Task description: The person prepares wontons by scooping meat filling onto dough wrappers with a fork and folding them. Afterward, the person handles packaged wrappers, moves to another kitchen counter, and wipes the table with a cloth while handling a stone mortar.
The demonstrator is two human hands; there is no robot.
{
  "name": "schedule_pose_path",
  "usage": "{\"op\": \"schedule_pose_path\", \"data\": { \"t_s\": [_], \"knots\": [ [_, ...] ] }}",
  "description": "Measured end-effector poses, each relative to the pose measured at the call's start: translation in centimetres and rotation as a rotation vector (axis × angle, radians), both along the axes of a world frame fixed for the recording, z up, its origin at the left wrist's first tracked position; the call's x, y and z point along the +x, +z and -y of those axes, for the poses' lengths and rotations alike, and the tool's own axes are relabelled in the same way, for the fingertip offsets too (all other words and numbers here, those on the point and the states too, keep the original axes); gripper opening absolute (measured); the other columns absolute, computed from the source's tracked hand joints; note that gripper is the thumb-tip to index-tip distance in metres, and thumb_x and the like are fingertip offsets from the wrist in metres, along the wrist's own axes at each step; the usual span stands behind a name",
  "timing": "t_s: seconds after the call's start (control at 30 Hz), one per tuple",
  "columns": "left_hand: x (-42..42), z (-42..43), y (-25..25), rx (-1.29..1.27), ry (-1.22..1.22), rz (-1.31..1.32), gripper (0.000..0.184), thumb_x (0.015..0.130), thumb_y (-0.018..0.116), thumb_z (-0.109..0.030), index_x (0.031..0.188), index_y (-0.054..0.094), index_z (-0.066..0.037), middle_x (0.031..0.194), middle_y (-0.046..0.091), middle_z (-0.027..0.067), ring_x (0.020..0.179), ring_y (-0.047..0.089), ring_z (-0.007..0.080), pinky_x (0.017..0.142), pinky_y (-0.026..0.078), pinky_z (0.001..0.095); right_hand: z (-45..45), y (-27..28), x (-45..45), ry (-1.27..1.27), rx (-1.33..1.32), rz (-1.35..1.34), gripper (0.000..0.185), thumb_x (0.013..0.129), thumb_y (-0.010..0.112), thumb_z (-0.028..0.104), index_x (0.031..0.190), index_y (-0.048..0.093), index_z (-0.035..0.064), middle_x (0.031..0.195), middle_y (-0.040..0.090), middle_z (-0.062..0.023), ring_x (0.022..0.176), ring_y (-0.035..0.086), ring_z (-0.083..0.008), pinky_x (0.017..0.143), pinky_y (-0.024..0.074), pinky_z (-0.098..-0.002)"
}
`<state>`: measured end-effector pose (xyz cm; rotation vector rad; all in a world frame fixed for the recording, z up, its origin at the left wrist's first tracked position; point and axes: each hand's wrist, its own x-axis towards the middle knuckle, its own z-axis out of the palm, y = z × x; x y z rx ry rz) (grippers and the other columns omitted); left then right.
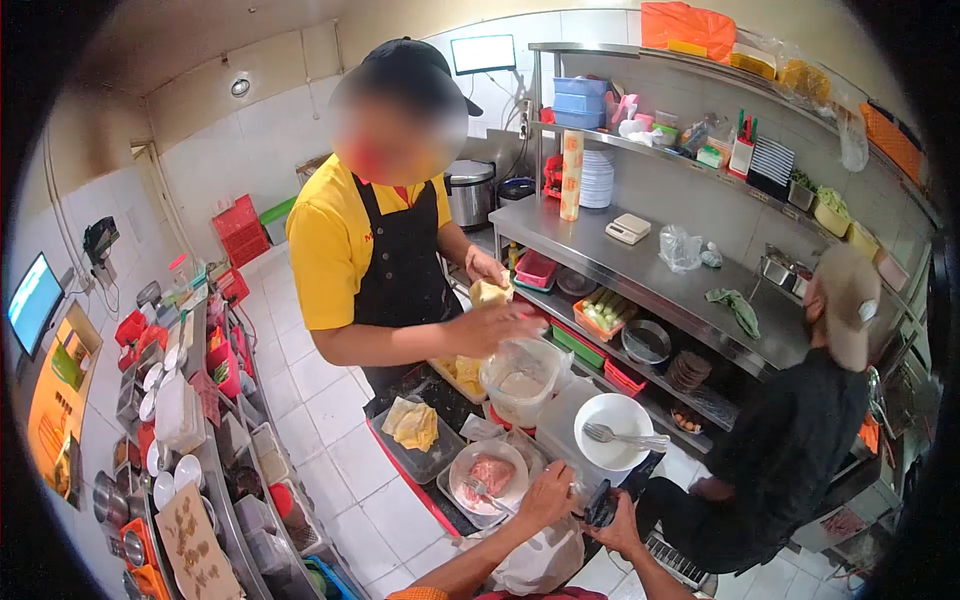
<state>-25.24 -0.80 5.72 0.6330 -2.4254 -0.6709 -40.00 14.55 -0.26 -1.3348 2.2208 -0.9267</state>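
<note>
My right hand (pixel 620 527) is wrapped round a small black device (pixel 600 506) with a dark, shiny face; its exact kind is unclear. Just left of it is my left hand (pixel 548 496), fingers curled in, and what they hold, if anything, is hard to make out. Beside that hand stands a white bowl (pixel 522 478) of pinkish minced meat (pixel 490 474) with a fork (pixel 488 496) resting in it. Above my hands, a white bowl (pixel 592 408) carries a metal fork-like utensil (pixel 625 437) across it. A pale plastic bag (pixel 535 562) lies below my wrists.
Opposite, a co-worker in a yellow shirt (pixel 325 250) holds a yellow wrapper (pixel 490 292) over a clear tub (pixel 515 405). More yellow wrappers (pixel 415 428) lie on a dark tray. A second person in black (pixel 790 450) is at the right, by a steel shelf unit (pixel 640 262).
</note>
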Motion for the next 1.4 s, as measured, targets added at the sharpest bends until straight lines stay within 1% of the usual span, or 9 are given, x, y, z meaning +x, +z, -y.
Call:
{"op": "schedule_pose_path", "data": {
  "t_s": [0.13,0.43,0.7,0.83,0.9,0.93,1.1,1.17,1.4],
  "knots": [
    [-0.2,-0.6,0.6,0.341,0.081,-0.029,0.032,0.067,0.066,-0.011,0.092,0.051,0.002,0.094,0.054,0.021,0.082,0.057,0.0411,0.072,0.047,0.0487,-0.2,-0.6,-0.1,-0.011,-0.021,0.018,0.097,0.055,0.087,0.042,0.124,0.037,-0.0045,0.117,0.048,-0.0227,0.111,0.048,-0.0383,0.096,0.0371,-0.0461],
    [0.3,0.5,-4.2,0.094,-0.136,0.174,0.038,0.07,0.067,-0.019,0.099,0.052,0.0,0.101,0.054,0.0195,0.096,0.056,0.0378,0.077,0.049,0.0443,-0.3,-0.7,-0.4,-0.004,-0.023,0.006,0.092,0.052,0.087,0.031,0.122,0.037,-0.0025,0.113,0.049,-0.0209,0.107,0.051,-0.0347,0.093,0.0427,-0.0407],
    [-1.5,2.7,-6.7,-0.075,-0.164,-0.101,0.053,0.067,0.062,-0.013,0.115,0.052,0.004,0.118,0.054,0.0225,0.111,0.052,0.0403,0.095,0.043,0.0463,-0.4,6.6,0.6,0.725,0.087,-0.378,0.088,0.048,0.084,0.033,0.121,0.046,0.0005,0.115,0.053,-0.0188,0.11,0.048,-0.0381,0.096,0.0349,-0.0477],
    [-3.1,1.1,-2.4,0.138,-0.145,0.185,0.049,0.063,0.064,-0.013,0.107,0.055,0.007,0.12,0.052,0.0236,0.113,0.051,0.0415,0.096,0.044,0.0442,0.7,4.2,3.2,0.906,0.011,-0.579,0.064,0.061,0.079,0.028,0.113,0.052,0.0001,0.105,0.057,-0.0184,0.102,0.053,-0.0363,0.088,0.0398,-0.0458],
    [-2.7,1.1,-0.1,0.202,-0.197,0.291,0.048,0.063,0.064,-0.012,0.104,0.054,0.01,0.118,0.052,0.0258,0.112,0.052,0.0425,0.095,0.044,0.0446,0.6,1.4,2.8,0.977,0.247,-0.596,0.09,0.072,0.074,0.046,0.146,0.031,0.0181,0.143,0.039,-0.021,0.13,0.04,-0.0302,0.11,0.0268,-0.0395],
    [-2.4,0.7,-0.2,0.206,-0.179,0.23,0.047,0.064,0.062,-0.01,0.105,0.052,0.011,0.112,0.052,0.0275,0.108,0.053,0.0426,0.092,0.044,0.0455,0.8,2.6,3.6,0.977,0.333,-0.591,0.046,0.072,0.072,0.031,0.111,0.063,0.0082,0.105,0.061,-0.0256,0.094,0.058,-0.0388,0.079,0.044,-0.0488],
    [-3.7,0.1,-5.1,0.225,-0.025,-0.059,0.041,0.066,0.057,-0.009,0.103,0.049,0.005,0.102,0.051,0.025,0.097,0.053,0.0422,0.084,0.044,0.048,0.5,-4.5,2.0,0.982,0.019,-0.48,0.031,0.077,0.065,0.028,0.099,0.064,0.0071,0.094,0.061,-0.0212,0.086,0.059,-0.0354,0.071,0.0443,-0.0488],
    [-3.9,0.2,-5.5,0.27,-0.032,-0.149,0.032,0.065,0.056,-0.008,0.095,0.049,0.002,0.096,0.052,0.0226,0.09,0.053,0.0412,0.077,0.043,0.0474,1.9,4.7,5.5,0.814,0.722,-0.178,0.03,0.079,0.065,0.026,0.102,0.063,0.0068,0.095,0.061,-0.0204,0.089,0.058,-0.0363,0.075,0.0439,-0.0486],
    [-2.7,1.2,-5.2,0.317,-0.175,-0.16,0.022,0.061,0.055,-0.006,0.081,0.044,-0.002,0.082,0.049,0.0181,0.078,0.049,0.0376,0.067,0.038,0.0451,1.7,2.7,4.7,0.87,-0.137,-0.422,0.031,0.081,0.065,0.025,0.104,0.061,0.005,0.102,0.06,-0.0206,0.094,0.056,-0.0371,0.081,0.0439,-0.0479]
  ]
}}
